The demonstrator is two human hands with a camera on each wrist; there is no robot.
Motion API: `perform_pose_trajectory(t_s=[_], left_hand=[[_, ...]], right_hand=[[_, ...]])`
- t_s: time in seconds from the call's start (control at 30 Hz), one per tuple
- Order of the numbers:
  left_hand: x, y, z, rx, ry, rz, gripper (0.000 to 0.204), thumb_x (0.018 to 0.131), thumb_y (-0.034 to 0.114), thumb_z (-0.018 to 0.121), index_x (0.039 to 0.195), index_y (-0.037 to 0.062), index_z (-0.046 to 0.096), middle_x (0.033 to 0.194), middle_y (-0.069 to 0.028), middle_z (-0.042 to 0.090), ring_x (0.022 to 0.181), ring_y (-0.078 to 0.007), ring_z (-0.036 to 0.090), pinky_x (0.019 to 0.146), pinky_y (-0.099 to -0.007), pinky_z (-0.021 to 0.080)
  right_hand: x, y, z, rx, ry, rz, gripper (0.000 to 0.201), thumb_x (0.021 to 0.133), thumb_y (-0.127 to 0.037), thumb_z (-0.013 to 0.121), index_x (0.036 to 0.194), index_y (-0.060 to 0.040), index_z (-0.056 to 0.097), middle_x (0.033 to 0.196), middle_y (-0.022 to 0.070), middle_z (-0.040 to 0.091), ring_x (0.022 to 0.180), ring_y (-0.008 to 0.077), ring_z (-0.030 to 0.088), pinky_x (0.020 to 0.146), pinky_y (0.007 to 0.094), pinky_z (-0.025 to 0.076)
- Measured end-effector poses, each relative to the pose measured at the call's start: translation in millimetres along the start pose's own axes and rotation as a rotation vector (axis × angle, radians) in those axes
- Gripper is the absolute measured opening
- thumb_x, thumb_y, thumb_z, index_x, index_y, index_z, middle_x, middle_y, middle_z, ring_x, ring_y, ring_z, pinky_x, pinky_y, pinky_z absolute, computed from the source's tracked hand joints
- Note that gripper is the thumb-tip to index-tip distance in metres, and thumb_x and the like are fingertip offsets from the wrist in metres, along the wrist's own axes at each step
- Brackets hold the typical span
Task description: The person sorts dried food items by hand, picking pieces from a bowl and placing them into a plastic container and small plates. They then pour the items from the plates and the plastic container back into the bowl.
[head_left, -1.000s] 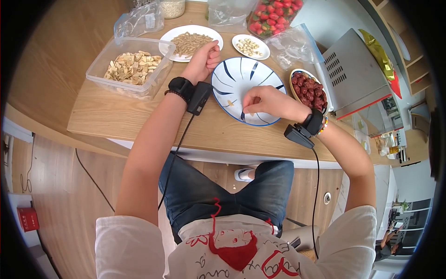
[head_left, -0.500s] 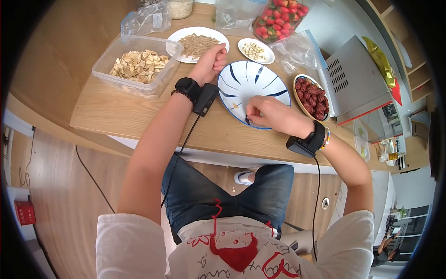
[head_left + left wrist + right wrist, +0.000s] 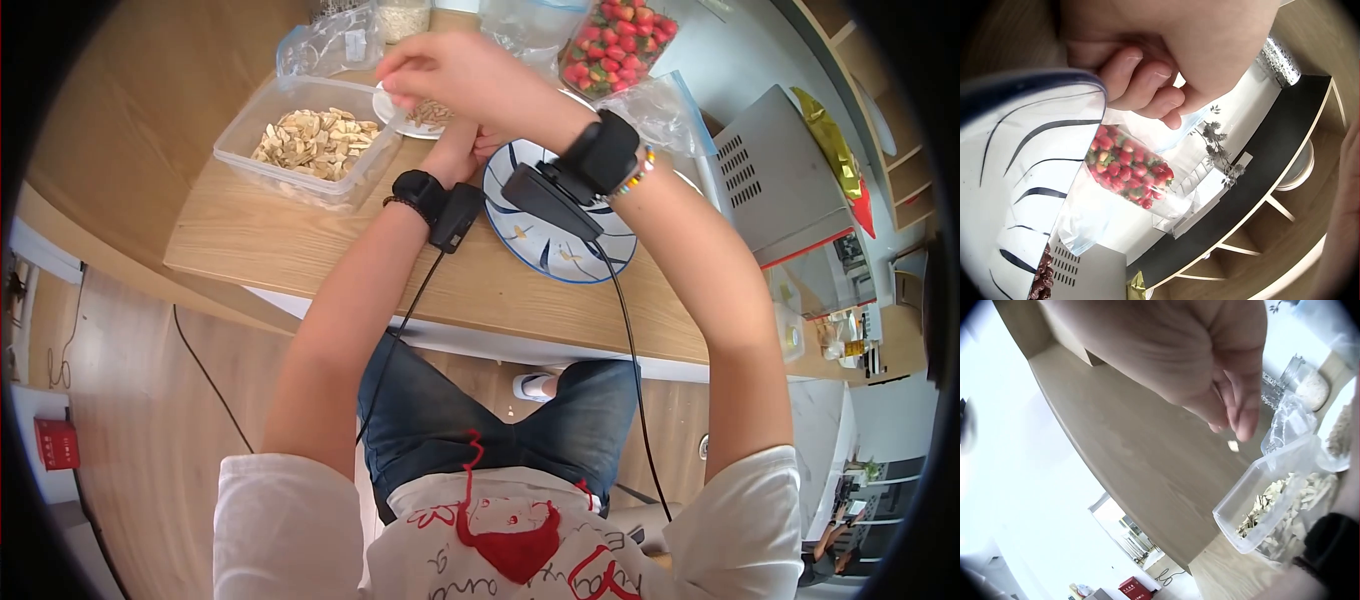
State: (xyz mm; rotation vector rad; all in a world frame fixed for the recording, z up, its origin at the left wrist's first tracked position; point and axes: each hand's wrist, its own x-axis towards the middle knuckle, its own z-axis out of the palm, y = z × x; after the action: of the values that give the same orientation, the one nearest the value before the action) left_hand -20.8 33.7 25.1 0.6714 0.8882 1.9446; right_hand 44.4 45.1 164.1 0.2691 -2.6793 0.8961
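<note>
The right hand [image 3: 480, 75] is raised over the left, near the white plate [image 3: 386, 115] of brown pellets. In the right wrist view, a small pale piece [image 3: 1233, 445] hangs just below its extended fingertips, with a gap between. The left hand [image 3: 452, 158] rests beside the blue-rimmed patterned plate [image 3: 585, 272]; its fingers are loosely curled around nothing in the left wrist view. Small yellowish marks or bits show on the patterned plate, partly hidden by the right wrist. A clear plastic box [image 3: 232, 158] left of the hands contains pale dried slices [image 3: 320, 142].
Strawberries [image 3: 620, 45] in a clear container and plastic bags [image 3: 655, 110] stand at the back, with a jar [image 3: 403, 18] of pale grains. A grey appliance [image 3: 765, 170] is at the right. Red dates [image 3: 1042, 278] show in the left wrist view.
The right hand has risen from the patterned plate and moved left across the left hand, its fingers now less bent. The left hand stays beside the plate. The view has shifted slightly.
</note>
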Motion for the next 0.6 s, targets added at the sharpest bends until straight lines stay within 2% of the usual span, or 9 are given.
perform_pose_trajectory(t_s=[0.03,0.13,0.2,0.23,0.33,0.43,0.53,0.57,0.6], left_hand=[[1.0,0.3,-1.9,-0.023,-0.014,-0.001,0.027,0.092,0.023,0.044,0.066,0.0159,0.039,0.054,0.0079,0.031,0.044,-0.0041,0.026,0.041,-0.0208,0.019],[3.7,-1.5,-1.7,-0.102,-0.061,-0.006,0.025,0.092,0.022,0.045,0.068,0.0152,0.04,0.054,0.0076,0.031,0.043,-0.0045,0.026,0.041,-0.0207,0.02],[1.0,0.4,7.4,-0.068,0.061,0.024,0.022,0.091,0.023,0.047,0.072,0.0134,0.042,0.055,0.0071,0.031,0.044,-0.0047,0.026,0.04,-0.0207,0.02],[-1.1,0.6,11.3,-0.055,0.123,0.039,0.021,0.091,0.024,0.048,0.074,0.0125,0.043,0.055,0.0068,0.032,0.044,-0.0049,0.026,0.04,-0.0208,0.02],[11.4,-4.0,-10.8,-0.13,-0.062,-0.107,0.019,0.091,0.025,0.051,0.079,0.0106,0.044,0.055,0.0061,0.033,0.044,-0.0053,0.026,0.04,-0.0209,0.021],[11.4,-4.9,-11.2,-0.143,-0.058,-0.105,0.021,0.091,0.025,0.052,0.077,0.0107,0.044,0.056,0.0059,0.031,0.045,-0.0054,0.025,0.041,-0.0206,0.022],[9.4,-3.1,-8.6,-0.145,-0.047,-0.116,0.022,0.091,0.025,0.052,0.076,0.0105,0.044,0.056,0.0059,0.03,0.046,-0.0053,0.025,0.041,-0.0201,0.022],[8.6,-2.2,-8.4,-0.139,-0.047,-0.119,0.023,0.091,0.025,0.052,0.076,0.0105,0.044,0.056,0.0058,0.03,0.045,-0.0052,0.025,0.041,-0.02,0.022],[8.3,-1.3,-7.9,-0.132,-0.047,-0.122,0.023,0.091,0.025,0.052,0.076,0.0104,0.044,0.056,0.0058,0.031,0.045,-0.0052,0.025,0.041,-0.0199,0.022]], right_hand=[[5.5,-0.4,2.2,0.034,0.027,-0.042,0.025,0.086,-0.023,0.059,0.102,-0.0035,0.063,0.083,0.0078,0.067,0.075,0.0148,0.063,0.066,0.0299,0.05],[-13.8,-4.8,-10.1,-0.051,-0.007,0.034,0.026,0.087,-0.022,0.057,0.104,-0.003,0.063,0.087,0.0076,0.067,0.078,0.014,0.063,0.069,0.0284,0.05],[-44.0,2.8,-19.4,0.142,-0.094,0.251,0.025,0.089,-0.02,0.056,0.106,-0.0027,0.063,0.093,0.0086,0.067,0.082,0.0146,0.062,0.072,0.027,0.049],[-60.9,9.6,-25.5,0.033,-0.137,0.256,0.024,0.089,-0.018,0.056,0.106,-0.0025,0.063,0.096,0.0094,0.067,0.083,0.0155,0.062,0.074,0.0271,0.048],[-119.7,45.5,-36.1,-0.218,-0.26,0.369,0.022,0.088,-0.013,0.057,0.106,-0.0023,0.062,0.099,0.0103,0.066,0.085,0.0178,0.062,0.078,0.0291,0.048],[-166.2,52.5,-42.3,-0.181,-0.413,0.444,0.021,0.086,-0.011,0.059,0.105,-0.0021,0.061,0.1,0.0105,0.063,0.089,0.0196,0.059,0.081,0.0315,0.046],[-186.9,46.2,-44.7,-0.164,-0.431,0.494,0.023,0.086,-0.011,0.059,0.107,-0.0031,0.06,0.1,0.0101,0.061,0.09,0.0202,0.059,0.081,0.0307,0.046],[-190.1,42.1,-42.3,-0.135,-0.386,0.504,0.024,0.085,-0.01,0.061,0.107,-0.0034,0.06,0.096,0.0093,0.06,0.089,0.0201,0.059,0.08,0.0299,0.046],[-191.4,37.5,-39.2,-0.117,-0.386,0.474,0.024,0.084,-0.01,0.062,0.107,-0.0032,0.06,0.095,0.0093,0.06,0.088,0.0198,0.059,0.079,0.0298,0.046]])
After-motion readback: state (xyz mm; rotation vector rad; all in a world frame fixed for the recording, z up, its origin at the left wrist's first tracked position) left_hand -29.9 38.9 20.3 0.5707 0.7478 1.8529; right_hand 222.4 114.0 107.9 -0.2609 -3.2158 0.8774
